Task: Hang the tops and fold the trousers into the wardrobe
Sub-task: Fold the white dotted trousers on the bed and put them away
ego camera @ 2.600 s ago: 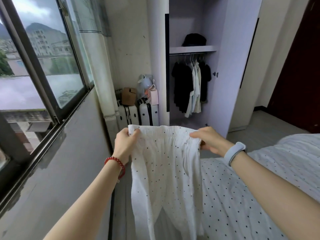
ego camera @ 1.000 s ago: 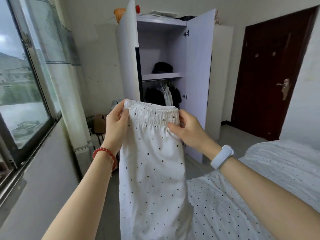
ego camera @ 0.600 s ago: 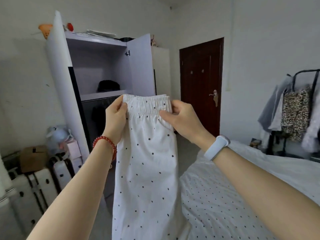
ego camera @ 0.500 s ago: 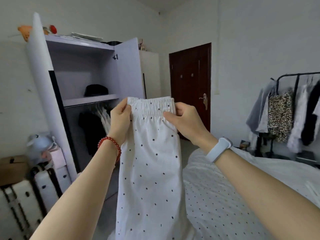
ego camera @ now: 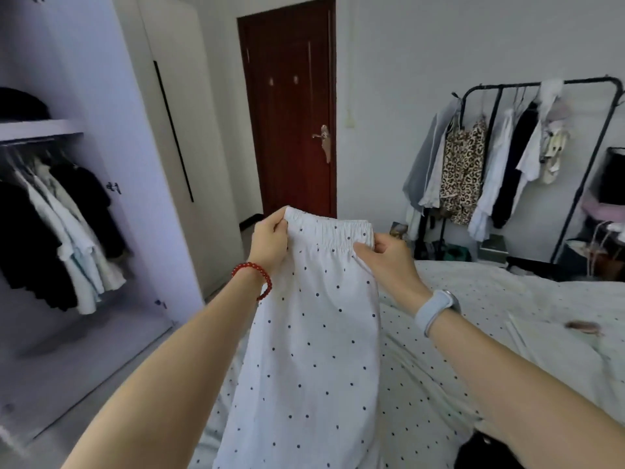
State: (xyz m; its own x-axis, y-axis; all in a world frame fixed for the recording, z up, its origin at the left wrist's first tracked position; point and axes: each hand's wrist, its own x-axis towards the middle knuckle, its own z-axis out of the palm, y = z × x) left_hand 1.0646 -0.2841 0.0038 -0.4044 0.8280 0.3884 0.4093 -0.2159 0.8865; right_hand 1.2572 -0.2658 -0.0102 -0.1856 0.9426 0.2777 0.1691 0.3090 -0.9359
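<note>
Head view, from the left: the wardrobe (ego camera: 101, 137) stands open at the left edge, with a shelf (ego camera: 40, 127) carrying a dark bundle (ego camera: 20, 103) and, below it, dark and pale tops (ego camera: 57, 231) hanging on the rail. Its pale door (ego camera: 142, 130) swings out toward the room. Farther right, at the far wall, is a dark red door (ego camera: 291, 106) with a metal handle (ego camera: 324, 140).

Near the middle, the left hand (ego camera: 269, 242), with a red bead bracelet (ego camera: 254, 277) at the wrist, has its grip closed on the left corner of the elastic waistband, thumb in front and fingers behind. The white polka-dot trousers (ego camera: 314, 350) hang down from the waistband between both hands, held up in the air over the near left side of the bed (ego camera: 507, 333), their lower part running out of the frame at the bottom. The right hand (ego camera: 389, 262), with a pale wristband (ego camera: 436, 309) on the wrist, pinches the right end of the waistband with its grip likewise closed on the cloth.

The bed has a dotted white cover and fills the near right. Beyond it, at the far right, a black clothes rack (ego camera: 541, 96) holds several garments, among them a leopard-print top (ego camera: 463, 167).
</note>
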